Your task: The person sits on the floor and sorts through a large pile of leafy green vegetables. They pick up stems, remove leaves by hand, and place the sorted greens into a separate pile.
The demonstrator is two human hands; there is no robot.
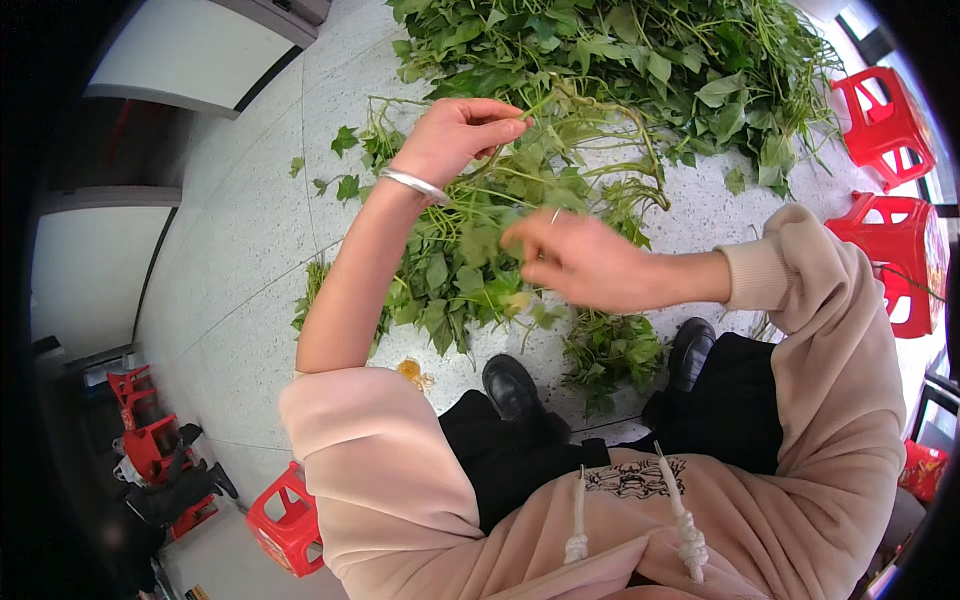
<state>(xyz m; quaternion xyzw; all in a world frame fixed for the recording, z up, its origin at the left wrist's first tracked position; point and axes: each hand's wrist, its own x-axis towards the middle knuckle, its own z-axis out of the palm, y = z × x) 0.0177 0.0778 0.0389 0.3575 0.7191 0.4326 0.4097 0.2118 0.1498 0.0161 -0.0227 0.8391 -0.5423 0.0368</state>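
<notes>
My left hand (463,136) pinches a green leafy vine stem (541,105) between thumb and fingertips, above the speckled floor. The vine hangs and spreads to the right, with long leaf stalks and a brownish main stem. Lower and to the right, my right hand (585,259) is blurred, its fingers curled near the hanging leaves; whether it grips any of them is unclear. Beneath both hands lies a heap of cut leafy stems (439,274). A small leafy bunch (615,352) rests on the floor between my black shoes. The large pile of leafy vines (637,60) is beyond.
Red plastic stools (885,124) stand at the right, and another red stool (289,521) is at lower left. Yellowish rubber bands (412,373) lie on the floor by my left shoe. Loose leaves (347,187) are scattered left of the heap. White panels line the left side.
</notes>
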